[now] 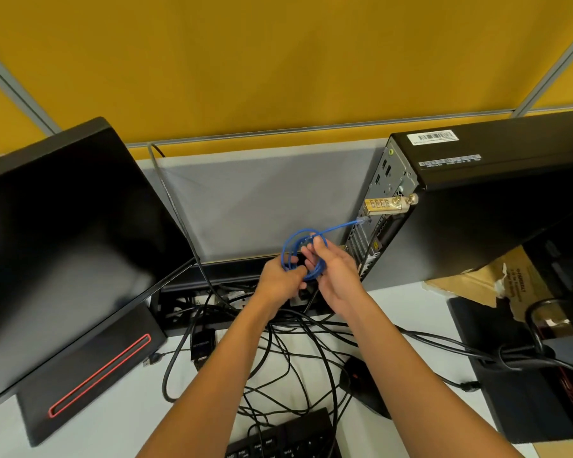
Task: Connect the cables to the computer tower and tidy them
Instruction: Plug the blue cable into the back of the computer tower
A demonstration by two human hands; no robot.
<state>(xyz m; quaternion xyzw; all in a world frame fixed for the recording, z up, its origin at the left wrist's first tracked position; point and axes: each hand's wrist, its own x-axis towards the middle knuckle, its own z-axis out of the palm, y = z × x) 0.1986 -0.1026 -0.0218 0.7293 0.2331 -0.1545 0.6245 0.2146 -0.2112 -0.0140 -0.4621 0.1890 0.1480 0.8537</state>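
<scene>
Yellow partition panels back a white desk (119, 408) where the computer tower (477, 206) stands with its rear ports facing left. Just left of the tower's rear, both hands hold a coiled blue cable (298, 256): the left hand (280, 276) grips the loops, the right hand (331, 269) pinches them from the other side. One end of the cable reaches the tower's back, and loose black cables (278, 358) sprawl below the tower, beside a monitor (63, 233).

I count one blue cable (311, 256), one computer tower (477, 200), two monitors (63, 233), one keyboard (285, 438), one mouse (361, 381), one padlock (382, 205), two hands (280, 276).
</scene>
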